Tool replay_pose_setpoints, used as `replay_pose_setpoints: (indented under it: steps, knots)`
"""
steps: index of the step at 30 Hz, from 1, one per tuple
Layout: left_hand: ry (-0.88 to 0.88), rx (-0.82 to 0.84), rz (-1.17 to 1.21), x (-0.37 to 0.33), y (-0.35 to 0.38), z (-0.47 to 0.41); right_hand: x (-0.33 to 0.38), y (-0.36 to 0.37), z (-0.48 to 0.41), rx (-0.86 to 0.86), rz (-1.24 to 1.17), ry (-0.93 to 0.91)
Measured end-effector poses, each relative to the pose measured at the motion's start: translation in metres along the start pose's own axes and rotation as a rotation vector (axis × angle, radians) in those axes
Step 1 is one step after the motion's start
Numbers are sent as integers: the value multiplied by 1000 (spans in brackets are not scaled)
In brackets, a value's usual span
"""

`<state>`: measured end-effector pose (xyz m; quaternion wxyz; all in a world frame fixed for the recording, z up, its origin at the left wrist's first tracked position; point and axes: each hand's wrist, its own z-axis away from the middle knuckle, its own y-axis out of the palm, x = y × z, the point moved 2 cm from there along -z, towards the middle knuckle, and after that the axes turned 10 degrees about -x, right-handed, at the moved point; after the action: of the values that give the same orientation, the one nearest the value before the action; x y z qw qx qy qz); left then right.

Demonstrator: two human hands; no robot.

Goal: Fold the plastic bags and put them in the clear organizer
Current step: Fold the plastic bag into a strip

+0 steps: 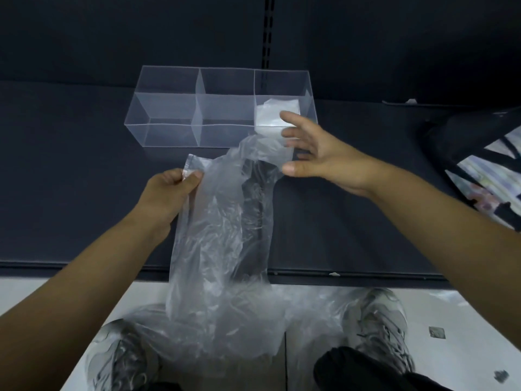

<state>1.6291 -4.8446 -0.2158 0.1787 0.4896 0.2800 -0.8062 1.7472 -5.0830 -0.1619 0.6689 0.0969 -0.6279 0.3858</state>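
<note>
Before the organizer (166, 128), left hand (169, 190) pinches the bag (222, 221) by its edge, right hand (318, 153) spread.

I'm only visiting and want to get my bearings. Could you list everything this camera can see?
clear organizer: one, transparent, three compartments, on the shelf at the back
folded bag: one, whitish, in the organizer's right compartment
held plastic bag: one, clear, crumpled, hanging over the shelf's front edge
loose plastic: count unclear, clear, bunched low between the shoes
shelf: one, dark, across the middle
patterned bag: one, black with a pale print, on the shelf at far right
floor: pale, at the bottom
shoes: two, grey, on the floor
left hand: pinches the held plastic bag's top edge
right hand: fingers spread, at the bag's upper right
</note>
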Motion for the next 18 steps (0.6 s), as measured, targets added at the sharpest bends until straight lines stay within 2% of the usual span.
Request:
replay_pose_setpoints:
  steps: [2, 4, 6, 8, 11, 14, 16, 18]
  knots:
    - [5, -2, 2, -1, 1, 0, 9, 8, -11, 26, 90, -30]
    - [8, -7, 3, -2, 2, -1, 12, 16, -19, -32, 163, -71]
    - [-2, -32, 10, -1, -2, -2, 10, 16, -20, -131, 162, -124]
    - [-37, -70, 20, 1, -8, -5, 1, 4, -14, -159, 102, -95]
    - [-84, -83, 59, 3, -16, -11, -14, -20, 4, 30, -11, 1]
    - [-128, -68, 78, 3, -22, -20, -26, -36, 19, 244, 12, 64]
    - [-174, -46, 97, 5, -28, -28, -33, -45, 24, 277, 85, 102]
    - [-218, -14, 114, 8, -33, -34, -36, -54, 24, 217, 105, 163]
